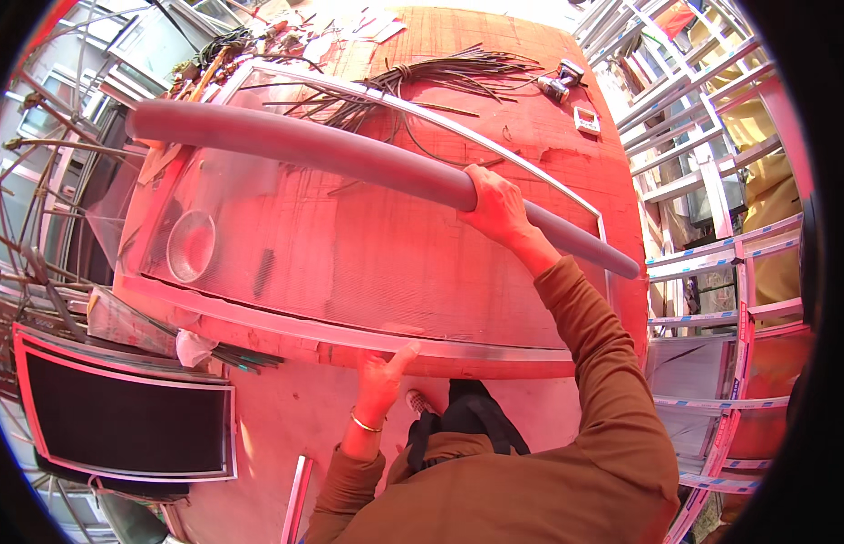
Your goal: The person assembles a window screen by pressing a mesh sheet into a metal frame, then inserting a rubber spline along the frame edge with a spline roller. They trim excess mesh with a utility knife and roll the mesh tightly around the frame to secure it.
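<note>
A long grey roll point(304, 145), seemingly rolled screen mesh, slants across the red-topped table point(522, 36) from upper left to lower right. My right hand point(496, 207) is closed around it toward its right end, holding it above a large light-metal window frame point(259, 319). At the frame's near rail, my left hand point(378, 381) grips the edge with its thumb lying along the top; its other fingers are partly hidden. A round clear dish point(192, 247) sits inside the frame's left part, where the surface has a glossy, mesh-like look.
A tied bundle of dark strips point(413, 77), a cordless drill point(560, 83) and a small white box point(586, 121) lie on the table's far side. Metal frames point(712, 245) stand along the right. A dark-panelled screen point(123, 412) leans low on the left; a metal bar point(296, 499) lies near my feet.
</note>
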A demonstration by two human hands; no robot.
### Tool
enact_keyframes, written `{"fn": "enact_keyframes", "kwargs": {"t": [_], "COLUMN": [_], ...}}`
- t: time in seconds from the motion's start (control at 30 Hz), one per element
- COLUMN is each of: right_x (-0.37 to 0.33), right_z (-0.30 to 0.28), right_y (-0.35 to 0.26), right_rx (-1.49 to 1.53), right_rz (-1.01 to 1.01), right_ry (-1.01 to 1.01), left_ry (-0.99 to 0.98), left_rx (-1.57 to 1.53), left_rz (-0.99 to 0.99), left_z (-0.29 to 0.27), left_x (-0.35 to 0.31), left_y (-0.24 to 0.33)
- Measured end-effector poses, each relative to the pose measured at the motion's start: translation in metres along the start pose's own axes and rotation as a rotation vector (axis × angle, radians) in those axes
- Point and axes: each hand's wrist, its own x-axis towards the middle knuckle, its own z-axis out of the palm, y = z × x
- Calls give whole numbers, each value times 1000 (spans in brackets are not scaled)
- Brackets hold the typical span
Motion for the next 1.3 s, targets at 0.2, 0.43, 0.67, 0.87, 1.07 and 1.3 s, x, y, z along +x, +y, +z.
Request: {"fn": "enact_keyframes", "kwargs": {"t": [0.2,0.43,0.67,0.87,1.07,1.3], "right_x": [48,11,-109,-228,-331,-360], "right_z": [-130,-187,-112,-29,23,84], "right_y": [-141,-273,-301,-217,-136,-62], "right_rx": [318,1156,1583,1469,1827,1848], "right_rz": [68,13,188,722,1125,1416], "right_ry": [320,616,696,432,389,372], "left_ry": [-33,255,345,91,-352,-626], "left_rx": [341,503,614,1231,1330,1281], "left_rz": [402,1160,1767,1430,1181,1049], "left_z": [-66,-69,22,84,180,248], "left_x": [-40,-115,-102,-34,60,165], "left_y": [217,409,411,324,175,39]}}
